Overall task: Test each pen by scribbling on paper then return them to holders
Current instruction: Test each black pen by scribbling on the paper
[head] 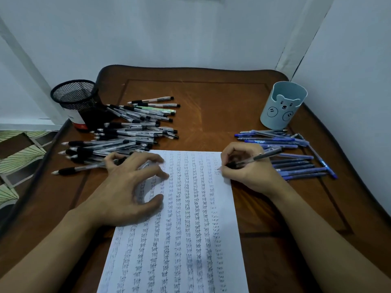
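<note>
A white sheet of paper (179,240) covered with columns of the word "test" lies in the middle of the wooden table. My right hand (247,166) grips a clear pen with a black grip (260,157), its tip touching the paper near the top right edge. My left hand (129,187) rests on the paper's upper left part with fingers spread and bent, holding nothing. A pile of black-grip pens (118,134) lies at the left. Blue pens (296,153) lie at the right.
A black mesh pen holder (76,102) stands at the back left of the brown table (211,102). A light blue holder with a bear face (282,105) stands at the back right. White walls enclose the back and right side.
</note>
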A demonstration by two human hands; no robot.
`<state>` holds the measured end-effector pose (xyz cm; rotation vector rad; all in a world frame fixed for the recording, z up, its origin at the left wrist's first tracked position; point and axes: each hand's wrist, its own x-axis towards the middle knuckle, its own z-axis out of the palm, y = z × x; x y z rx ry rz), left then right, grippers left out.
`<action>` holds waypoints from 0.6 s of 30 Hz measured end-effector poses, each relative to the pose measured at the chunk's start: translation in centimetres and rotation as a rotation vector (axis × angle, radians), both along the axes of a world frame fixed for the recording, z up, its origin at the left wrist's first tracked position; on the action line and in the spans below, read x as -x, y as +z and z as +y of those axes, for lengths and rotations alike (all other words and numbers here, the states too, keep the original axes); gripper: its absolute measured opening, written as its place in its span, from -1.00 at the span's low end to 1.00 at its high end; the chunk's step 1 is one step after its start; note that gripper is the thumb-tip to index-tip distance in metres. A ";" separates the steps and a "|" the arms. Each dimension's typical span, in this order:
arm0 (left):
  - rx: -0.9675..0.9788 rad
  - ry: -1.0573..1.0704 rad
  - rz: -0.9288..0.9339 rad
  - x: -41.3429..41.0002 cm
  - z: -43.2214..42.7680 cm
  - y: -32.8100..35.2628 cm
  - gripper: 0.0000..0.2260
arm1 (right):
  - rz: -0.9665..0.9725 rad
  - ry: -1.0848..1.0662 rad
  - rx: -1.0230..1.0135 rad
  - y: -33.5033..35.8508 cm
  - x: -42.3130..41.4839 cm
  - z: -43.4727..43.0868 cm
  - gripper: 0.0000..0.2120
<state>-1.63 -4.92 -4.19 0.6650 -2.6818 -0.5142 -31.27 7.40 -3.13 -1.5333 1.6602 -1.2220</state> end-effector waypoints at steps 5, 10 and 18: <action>0.025 0.032 0.000 0.3 0.2 0.0 -0.62 | -0.009 0.030 -0.031 -0.2 0.1 -0.5 -0.83; 0.048 0.033 -0.020 0.3 0.2 0.0 -0.55 | -0.022 0.041 -0.044 -0.3 0.2 -0.4 -0.83; 0.041 0.033 -0.010 0.3 0.1 0.0 -0.54 | -0.020 0.029 -0.074 -0.3 0.1 -0.5 -0.81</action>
